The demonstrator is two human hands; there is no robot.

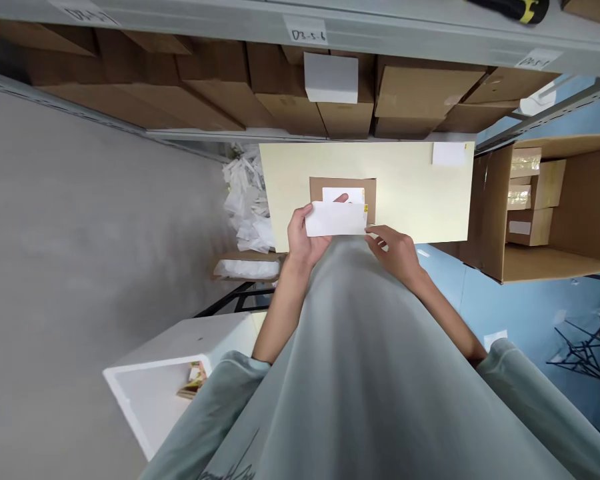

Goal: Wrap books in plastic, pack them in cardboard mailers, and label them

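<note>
Nearest, the loose, soft cloth of a grey-green shirt (360, 373) reaches the near edge of a cream tabletop (425, 200). By that edge is a white packet (336, 219), gripped at its left end by the left hand (307, 237), thumb at the far corner. The right hand (393, 253) is at the opposite end, fingers loosely bent and parted — whether a fingertip touches the corner, I cannot tell. The packet's long axis runs left to right across the body, its yellow-marked end pointing right; it is flat, smooth and straight-edged.

Just beyond, partly covered, a second white packet (343, 193) shows over a brown cardboard rectangle (371, 200). The smooth tabletop spreads wider to the right, towards a large open carton (490, 213); crumpled white plastic (253, 193) crowds its left edge. Farthest — past the table's far edge — a grey metal shelf (230, 20) carries tightly packed cardboard boxes (220, 77).
</note>
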